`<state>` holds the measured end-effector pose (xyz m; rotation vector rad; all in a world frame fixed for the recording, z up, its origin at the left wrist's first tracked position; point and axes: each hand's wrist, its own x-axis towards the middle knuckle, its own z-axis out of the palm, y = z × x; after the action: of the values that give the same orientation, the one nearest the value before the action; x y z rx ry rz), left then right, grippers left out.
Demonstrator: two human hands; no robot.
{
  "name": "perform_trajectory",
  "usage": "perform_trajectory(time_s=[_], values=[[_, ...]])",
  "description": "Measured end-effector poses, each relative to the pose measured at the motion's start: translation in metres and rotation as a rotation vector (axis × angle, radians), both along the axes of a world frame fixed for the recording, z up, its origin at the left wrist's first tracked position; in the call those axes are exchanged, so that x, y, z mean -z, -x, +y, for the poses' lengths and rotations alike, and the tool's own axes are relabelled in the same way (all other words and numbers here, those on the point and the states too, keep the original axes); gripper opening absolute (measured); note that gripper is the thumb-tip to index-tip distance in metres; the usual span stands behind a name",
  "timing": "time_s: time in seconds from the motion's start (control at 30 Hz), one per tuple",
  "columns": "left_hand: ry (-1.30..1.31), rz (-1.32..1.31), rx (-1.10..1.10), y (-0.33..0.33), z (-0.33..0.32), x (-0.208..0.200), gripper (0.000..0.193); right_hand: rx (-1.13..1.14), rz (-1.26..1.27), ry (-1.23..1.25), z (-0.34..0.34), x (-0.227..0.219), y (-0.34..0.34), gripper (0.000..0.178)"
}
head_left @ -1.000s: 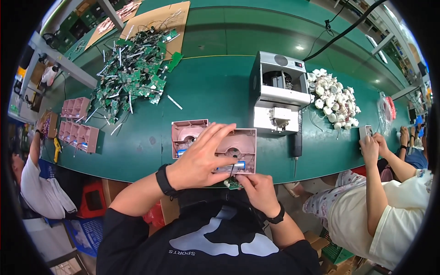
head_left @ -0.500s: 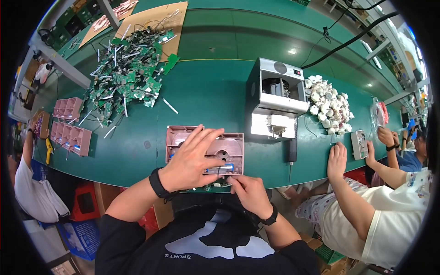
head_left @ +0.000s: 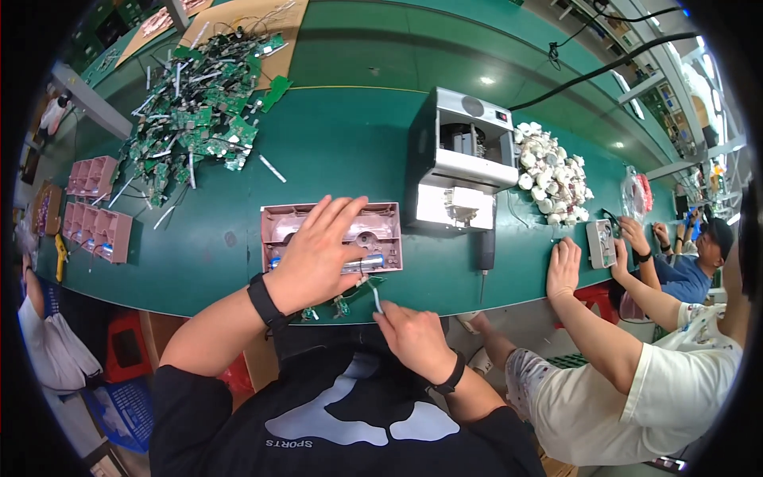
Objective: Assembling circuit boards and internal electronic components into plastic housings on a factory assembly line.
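A pink plastic housing [head_left: 331,226] lies on the green table before me, its hollow side up. My left hand [head_left: 314,258] rests spread across it, thumb near a blue and silver cylindrical battery [head_left: 366,263]. My right hand [head_left: 415,338] is closed by the table's front edge, pinching a narrow white strip [head_left: 377,299]. The strip's far end reaches a small green circuit board [head_left: 370,281] beside the housing. More small green boards [head_left: 342,306] with wires lie at the table edge, partly hidden by my left wrist.
A tangled heap of green circuit boards [head_left: 199,115] lies at far left, near other pink housings [head_left: 97,226]. A grey-black machine [head_left: 463,159] stands right of centre, with a black electric screwdriver [head_left: 486,253] near it. Beyond are white round parts [head_left: 552,176] and a co-worker's hands [head_left: 563,266].
The view has shifted, so the table's contents sit further left. My right hand has drawn back from the housing toward me, and the white strip now shows stretched out from its fingers.
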<state>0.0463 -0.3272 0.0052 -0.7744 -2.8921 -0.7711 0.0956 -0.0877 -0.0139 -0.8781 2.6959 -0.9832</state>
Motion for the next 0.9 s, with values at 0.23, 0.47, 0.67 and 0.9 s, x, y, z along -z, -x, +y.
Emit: perform_trajectory(time_s=[0.23, 0.47, 0.67, 0.9], values=[[0.067, 0.041, -0.026, -0.002, 0.0, -0.006, 0.04, 0.574, 0.18, 0.154, 0.08, -0.043, 0.095, 0.023], [0.189, 0.014, -0.02, -0.008, 0.003, -0.019, 0.064, 0.515, 0.099, 0.026, 0.109, 0.013, 0.171, 0.042], [0.078, 0.056, -0.086, -0.043, -0.014, -0.06, 0.076, 0.605, 0.244, -0.172, 0.133, 0.007, 0.215, 0.048], [-0.262, 0.056, -0.003, -0.077, 0.003, -0.061, 0.069, 0.446, 0.635, -0.574, 0.13, 0.036, 0.258, 0.032]])
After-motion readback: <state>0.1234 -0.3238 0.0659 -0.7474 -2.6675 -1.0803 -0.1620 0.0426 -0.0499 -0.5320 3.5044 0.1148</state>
